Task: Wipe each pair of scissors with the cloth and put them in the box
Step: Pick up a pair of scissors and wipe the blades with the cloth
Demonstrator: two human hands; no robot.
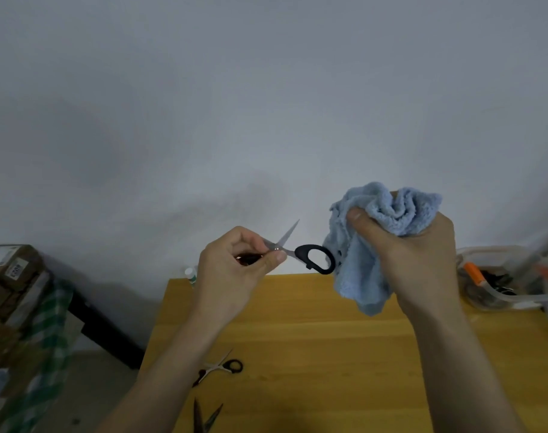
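My left hand [239, 270] pinches a pair of black-handled scissors [316, 257] near the pivot, blades apart, one blade pointing up and to the right. One black handle loop sticks out toward the cloth. My right hand [416, 254] grips a bunched light blue cloth [388, 207], raised just right of the scissors; its lower fold hangs beside the handle loop. Another pair of scissors [222, 367] lies open on the wooden table [313, 354], and the blades of a third pair [205, 418] show at the bottom edge. A clear plastic box [497, 285] stands at the table's right edge.
A small white bottle [189, 273] stands at the table's far left corner. Cardboard boxes [10, 276] and a green checked cloth [47, 332] sit to the left, beyond the table. An orange-capped item [474, 273] lies in the clear box. A plain wall is behind.
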